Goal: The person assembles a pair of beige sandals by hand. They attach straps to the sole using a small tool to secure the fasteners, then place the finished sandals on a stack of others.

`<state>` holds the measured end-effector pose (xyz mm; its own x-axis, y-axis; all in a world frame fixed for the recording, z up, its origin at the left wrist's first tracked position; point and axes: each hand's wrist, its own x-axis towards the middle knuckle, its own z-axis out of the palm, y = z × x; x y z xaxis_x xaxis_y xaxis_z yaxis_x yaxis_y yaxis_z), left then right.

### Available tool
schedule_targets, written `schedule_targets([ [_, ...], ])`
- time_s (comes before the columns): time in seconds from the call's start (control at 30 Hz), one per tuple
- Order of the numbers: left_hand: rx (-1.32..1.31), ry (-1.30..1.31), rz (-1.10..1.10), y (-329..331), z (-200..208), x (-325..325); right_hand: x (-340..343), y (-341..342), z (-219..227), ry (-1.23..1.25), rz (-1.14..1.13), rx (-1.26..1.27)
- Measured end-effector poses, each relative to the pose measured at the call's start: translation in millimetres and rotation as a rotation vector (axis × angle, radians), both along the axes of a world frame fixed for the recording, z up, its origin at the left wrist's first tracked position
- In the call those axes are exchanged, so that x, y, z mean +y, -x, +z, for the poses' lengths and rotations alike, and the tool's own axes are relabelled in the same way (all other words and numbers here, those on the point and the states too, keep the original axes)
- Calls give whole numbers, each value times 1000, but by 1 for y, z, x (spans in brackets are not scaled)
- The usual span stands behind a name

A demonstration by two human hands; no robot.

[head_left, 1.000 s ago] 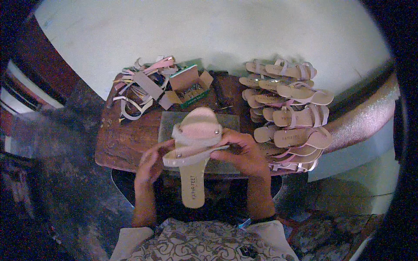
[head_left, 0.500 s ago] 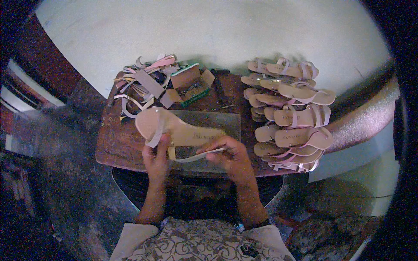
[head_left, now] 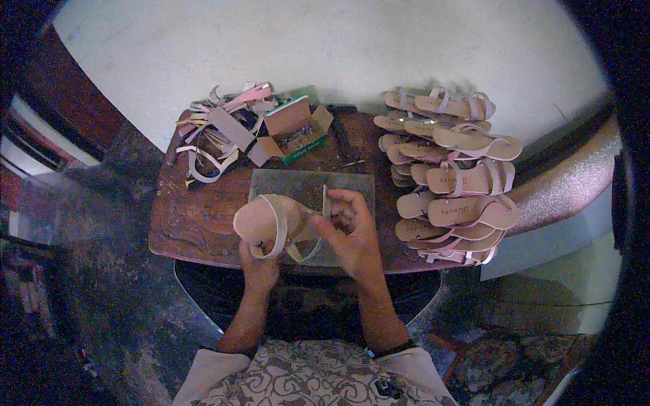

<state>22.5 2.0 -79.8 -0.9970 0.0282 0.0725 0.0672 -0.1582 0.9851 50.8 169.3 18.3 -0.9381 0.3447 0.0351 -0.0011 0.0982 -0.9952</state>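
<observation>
A beige sandal [head_left: 252,222] is held above the near part of the table, its rounded end toward the left and a pale band looped over it. My left hand [head_left: 258,272] grips it from below, fingers partly hidden behind the sole. My right hand [head_left: 349,237] is closed on a loose pale strap [head_left: 326,199], pinching its upper end upright between thumb and fingers. This strap hangs in a curve beneath the sandal, and its other end appears to join the sole's near edge. Under both hands lies a clear sheet [head_left: 271,181].
Sandals [head_left: 467,179] are stacked in a tall pile along the right side of the wooden table [head_left: 196,223]. A heap of straps [head_left: 227,125] occupies the back left, beside an open green box [head_left: 305,147] of small metal pieces. A pale wall [head_left: 325,54] stands behind.
My left hand has shifted right and tilted the sandal, foreshortening its sole. My right hand has risen with the strap, turning its end from level to upright.
</observation>
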Motion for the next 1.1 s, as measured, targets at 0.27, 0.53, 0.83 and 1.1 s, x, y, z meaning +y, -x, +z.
schedule_targets([
  [0.27,91,117,-244,6,15,-17,7,2,-1,-389,72,140],
  [0.53,81,86,-285,14,33,-18,14,2,2,-271,254,-36],
  [0.83,104,125,-375,19,30,-21,24,4,0,-264,385,13],
  [1.1,5,57,-490,21,24,-26,28,4,3,-240,436,-34],
])
